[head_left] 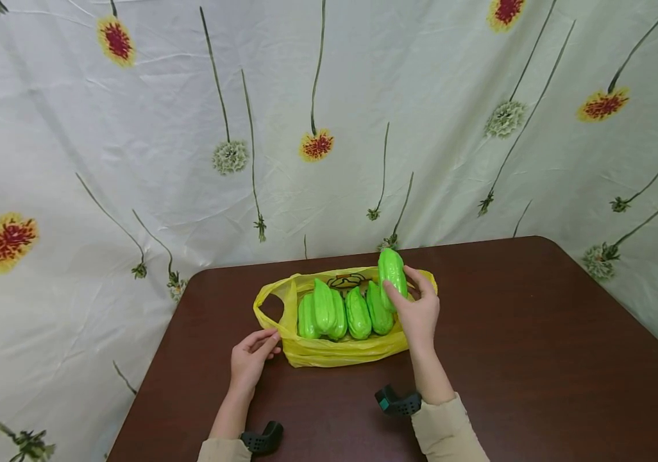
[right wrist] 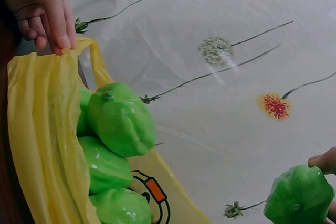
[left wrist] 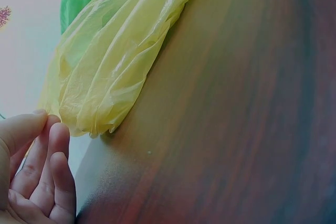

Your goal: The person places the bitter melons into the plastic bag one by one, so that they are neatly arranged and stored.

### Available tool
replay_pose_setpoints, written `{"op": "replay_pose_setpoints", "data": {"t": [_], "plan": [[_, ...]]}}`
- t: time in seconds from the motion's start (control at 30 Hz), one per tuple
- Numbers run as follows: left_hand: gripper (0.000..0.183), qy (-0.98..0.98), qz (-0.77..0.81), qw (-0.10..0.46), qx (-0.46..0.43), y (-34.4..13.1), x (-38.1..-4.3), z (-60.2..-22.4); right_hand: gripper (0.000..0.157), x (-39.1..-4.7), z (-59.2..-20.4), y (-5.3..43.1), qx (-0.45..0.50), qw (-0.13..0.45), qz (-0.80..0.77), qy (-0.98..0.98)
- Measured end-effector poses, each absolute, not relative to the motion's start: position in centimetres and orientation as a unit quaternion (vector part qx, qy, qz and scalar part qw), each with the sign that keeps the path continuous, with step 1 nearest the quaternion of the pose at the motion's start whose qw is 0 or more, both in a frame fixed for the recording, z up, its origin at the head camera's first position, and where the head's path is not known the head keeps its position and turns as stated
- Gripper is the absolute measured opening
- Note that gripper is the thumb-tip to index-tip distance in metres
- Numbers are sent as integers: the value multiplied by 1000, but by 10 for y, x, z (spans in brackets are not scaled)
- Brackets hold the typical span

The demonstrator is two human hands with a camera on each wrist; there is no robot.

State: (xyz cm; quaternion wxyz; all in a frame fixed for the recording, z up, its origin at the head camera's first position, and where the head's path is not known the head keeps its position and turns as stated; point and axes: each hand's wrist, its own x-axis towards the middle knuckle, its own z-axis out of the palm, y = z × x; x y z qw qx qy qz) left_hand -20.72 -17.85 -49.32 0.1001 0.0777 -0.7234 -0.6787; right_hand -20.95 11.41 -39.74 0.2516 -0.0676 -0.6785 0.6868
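A yellow plastic bag (head_left: 343, 353) lies on the table with its mouth spread, holding several glossy green ridged fruits (head_left: 358, 314); their exact kind is unclear. One fruit rests on top of others at the left. My left hand (head_left: 250, 359) pinches the bag's near left edge between thumb and forefinger, beside the handle loop. Above the bag's right end, my right hand (head_left: 419, 317) grips another green ridged fruit (head_left: 392, 276) upright between thumb and fingers. In the right wrist view that held fruit (right wrist: 298, 196) is apart from the fruits inside the bag.
The dark brown table (head_left: 514, 359) extends to both sides of the bag. Behind its far edge hangs a pale flower-printed cloth (head_left: 352, 77). A black wrist device (head_left: 398, 402) sits on the right wrist, another (head_left: 263, 439) on the left.
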Motion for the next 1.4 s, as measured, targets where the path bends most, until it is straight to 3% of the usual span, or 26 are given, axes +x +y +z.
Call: {"op": "replay_pose_setpoints", "data": {"t": [0.63, 1.4], "plan": [[26, -726, -677, 97, 77, -178, -207, -491, 50, -226, -436, 88, -69, 215, 647, -728], [34, -726, -677, 93, 77, -177, -201, -490, 48, -230, -453, 81, -75, 194, 595, -776]]}}
